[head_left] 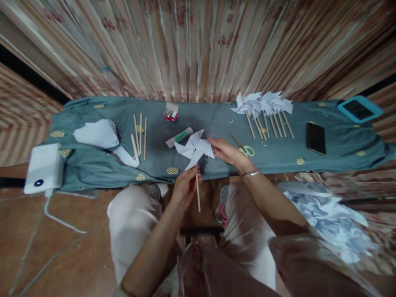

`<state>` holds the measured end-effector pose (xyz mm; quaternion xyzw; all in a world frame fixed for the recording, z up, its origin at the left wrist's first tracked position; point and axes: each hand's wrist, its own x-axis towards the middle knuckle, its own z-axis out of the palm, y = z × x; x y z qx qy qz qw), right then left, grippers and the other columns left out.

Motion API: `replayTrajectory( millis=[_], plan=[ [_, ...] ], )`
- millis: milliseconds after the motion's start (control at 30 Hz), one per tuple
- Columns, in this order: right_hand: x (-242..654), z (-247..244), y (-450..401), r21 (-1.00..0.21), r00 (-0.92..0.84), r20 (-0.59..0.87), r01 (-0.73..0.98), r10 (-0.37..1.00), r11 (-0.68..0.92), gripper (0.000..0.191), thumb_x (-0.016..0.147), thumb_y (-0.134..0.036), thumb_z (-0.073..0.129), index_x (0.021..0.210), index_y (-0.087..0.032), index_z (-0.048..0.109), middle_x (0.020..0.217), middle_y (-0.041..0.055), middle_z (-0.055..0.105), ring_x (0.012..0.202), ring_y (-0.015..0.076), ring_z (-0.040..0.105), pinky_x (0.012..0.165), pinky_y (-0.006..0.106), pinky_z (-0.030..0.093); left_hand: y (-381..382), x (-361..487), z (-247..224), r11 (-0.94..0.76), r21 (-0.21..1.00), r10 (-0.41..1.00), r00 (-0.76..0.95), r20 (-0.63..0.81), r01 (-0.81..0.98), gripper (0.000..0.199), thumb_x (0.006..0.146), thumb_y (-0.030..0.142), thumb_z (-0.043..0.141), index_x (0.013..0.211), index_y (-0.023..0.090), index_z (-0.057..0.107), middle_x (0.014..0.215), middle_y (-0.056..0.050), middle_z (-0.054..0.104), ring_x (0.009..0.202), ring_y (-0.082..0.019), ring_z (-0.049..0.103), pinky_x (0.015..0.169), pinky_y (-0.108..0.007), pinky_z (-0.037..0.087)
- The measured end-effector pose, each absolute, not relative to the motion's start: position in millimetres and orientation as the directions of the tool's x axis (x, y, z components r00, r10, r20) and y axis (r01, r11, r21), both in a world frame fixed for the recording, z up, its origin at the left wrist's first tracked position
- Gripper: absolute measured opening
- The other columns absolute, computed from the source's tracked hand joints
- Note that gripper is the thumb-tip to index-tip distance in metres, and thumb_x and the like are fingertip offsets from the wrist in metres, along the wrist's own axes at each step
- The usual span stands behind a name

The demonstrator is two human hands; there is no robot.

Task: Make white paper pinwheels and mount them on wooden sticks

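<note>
A white paper pinwheel (195,149) with a small metal pin at its centre is held over the front edge of the cloth-covered table (216,119). My left hand (186,182) is closed round its wooden stick just below the blades. At the right blade, my right hand (225,152) pinches the paper. A glue stick (179,137) lies behind the pinwheel, partly covered by it. Green-handled scissors (243,146) rest just beyond my right hand. Several finished pinwheels (262,104) lie together at the back right, sticks toward me.
Left of centre are several loose sticks (140,134), a pen (135,146) and a paper stack (97,133). A small box of pins (171,112) stands behind. A phone (316,138), blue-framed device (359,109) and white power bank (43,168) lie toward the ends.
</note>
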<state>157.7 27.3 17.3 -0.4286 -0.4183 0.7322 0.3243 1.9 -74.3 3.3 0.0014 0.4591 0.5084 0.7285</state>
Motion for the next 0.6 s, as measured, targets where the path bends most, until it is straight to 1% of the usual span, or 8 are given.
replayTrajectory(
  millis=[67,133,200,267,367,467,533,600],
  plan=[
    [160.9,9.7,27.9,-0.874,-0.423,-0.315,-0.22,0.85,-0.434,0.054,0.065,-0.067,0.074,0.088,-0.019,0.073,0.082,0.0039,0.075,0.072,0.0138,0.067,0.067,0.024,0.052,-65.9,-1.0,10.7,0.474,0.492,0.763,0.062,-0.643,-0.73,0.008,0.071,0.009,0.077,0.076,0.01,0.073,0.062,0.001,0.065,0.053,-0.005,0.059,0.055,-0.015,0.05],
    [163.3,2.1,28.7,-0.865,-0.381,-0.282,-0.296,0.88,-0.406,0.056,0.063,-0.07,0.073,0.088,-0.02,0.073,0.084,0.0045,0.076,0.076,0.0148,0.069,0.071,0.025,0.053,-55.5,-3.3,17.2,0.458,0.514,0.787,0.062,-0.614,-0.725,0.008,0.07,0.01,0.078,0.076,0.011,0.073,0.062,0.001,0.066,0.056,-0.006,0.06,0.061,-0.017,0.052],
    [164.1,-4.1,28.1,-0.86,-0.311,-0.251,-0.364,0.917,-0.359,0.056,0.062,-0.071,0.073,0.087,-0.021,0.074,0.083,0.0043,0.076,0.078,0.0145,0.069,0.075,0.024,0.053,-43.1,-4.8,22.3,0.434,0.543,0.815,0.056,-0.577,-0.719,0.008,0.068,0.011,0.079,0.074,0.011,0.073,0.063,0.001,0.067,0.059,-0.007,0.061,0.066,-0.019,0.053],
    [162.7,-7.7,25.3,-0.865,-0.245,-0.23,-0.393,0.942,-0.313,0.052,0.06,-0.068,0.077,0.081,-0.021,0.074,0.081,0.0036,0.076,0.077,0.0137,0.069,0.076,0.024,0.053,-28.8,-5.7,26.3,0.404,0.582,0.846,0.047,-0.531,-0.706,0.011,0.066,0.012,0.081,0.074,0.011,0.073,0.065,0.0,0.068,0.062,-0.007,0.062,0.068,-0.019,0.051],
    [155.3,-7.7,18.4,-0.912,-0.266,-0.216,-0.29,0.94,-0.291,0.046,0.06,-0.061,0.081,0.077,-0.019,0.075,0.078,0.0026,0.075,0.07,0.0115,0.066,0.07,0.022,0.051,-5.9,-5.7,31.0,0.361,0.642,0.88,0.021,-0.474,-0.677,0.016,0.062,0.014,0.083,0.075,0.012,0.074,0.066,0.0,0.069,0.061,-0.007,0.059,0.064,-0.018,0.046],
    [142.0,-5.6,12.7,-0.956,-0.365,-0.167,-0.167,0.916,-0.241,0.04,0.065,-0.056,0.08,0.077,-0.018,0.075,0.075,0.001,0.073,0.066,0.0094,0.062,0.065,0.021,0.047,13.5,-3.7,33.6,0.312,0.678,0.909,0.002,-0.416,-0.666,0.016,0.059,0.015,0.084,0.071,0.011,0.073,0.066,0.0,0.069,0.062,-0.007,0.058,0.063,-0.018,0.044],
    [132.2,-6.2,11.0,-0.955,-0.416,-0.168,-0.158,0.894,-0.253,0.037,0.062,-0.053,0.083,0.071,-0.019,0.073,0.067,-0.0024,0.068,0.062,0.0086,0.059,0.064,0.021,0.046,21.9,-2.1,33.2,0.297,0.685,0.917,-0.002,-0.399,-0.666,0.016,0.058,0.015,0.084,0.069,0.012,0.073,0.066,0.0,0.069,0.061,-0.007,0.057,0.061,-0.019,0.042],
    [124.3,-8.8,10.8,-0.952,-0.428,-0.18,-0.152,0.886,-0.267,0.036,0.059,-0.051,0.085,0.068,-0.019,0.071,0.063,-0.0035,0.067,0.059,0.0081,0.057,0.06,0.021,0.044,26.2,-1.1,31.3,0.303,0.689,0.912,-0.008,-0.409,-0.658,0.018,0.057,0.016,0.085,0.07,0.012,0.073,0.065,0.001,0.068,0.059,-0.007,0.056,0.059,-0.019,0.04]
  ],
)
